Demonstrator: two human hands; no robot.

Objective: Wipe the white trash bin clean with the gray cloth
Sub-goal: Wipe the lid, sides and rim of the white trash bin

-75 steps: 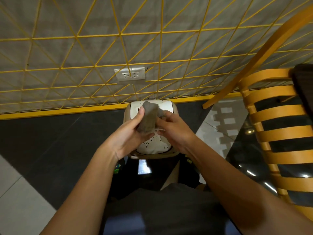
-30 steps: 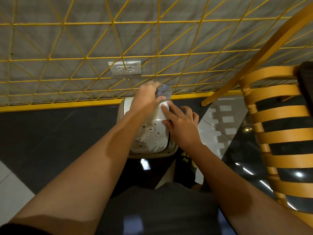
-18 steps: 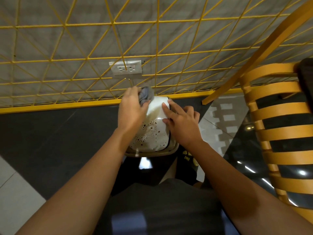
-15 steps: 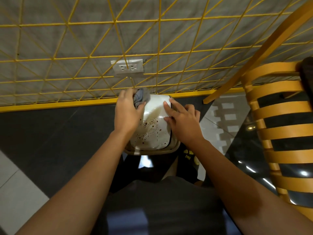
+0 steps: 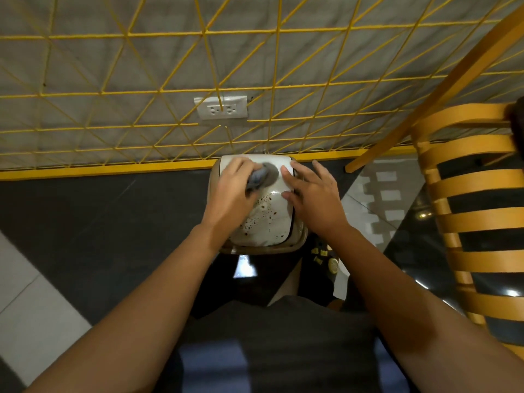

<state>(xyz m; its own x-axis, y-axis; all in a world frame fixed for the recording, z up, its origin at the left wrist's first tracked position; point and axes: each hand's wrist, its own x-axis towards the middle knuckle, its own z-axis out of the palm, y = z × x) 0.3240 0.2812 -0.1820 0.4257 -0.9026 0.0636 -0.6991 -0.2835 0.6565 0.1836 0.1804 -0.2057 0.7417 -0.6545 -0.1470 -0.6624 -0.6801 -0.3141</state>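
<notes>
Head view.
- White trash bin (image 5: 269, 219): on dark floor (image 5: 99, 222), against yellow wall edge; lid dark-spotted at near half. Likely light, rigid plastic, slick; may slide or tip under push, so brace at lid's right edge.
- Gray cloth (image 5: 262, 177): bunched, soft, at lid's far left corner.
- Left hand (image 5: 234, 191): fingers closed around cloth, pressing on lid.
- Right hand (image 5: 314, 197): fingers spread flat on lid's right edge, gripping nothing.

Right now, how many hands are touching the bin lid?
2. The left hand presses the cloth on the far left part of the lid; the right hand lies flat on its right edge.
</notes>
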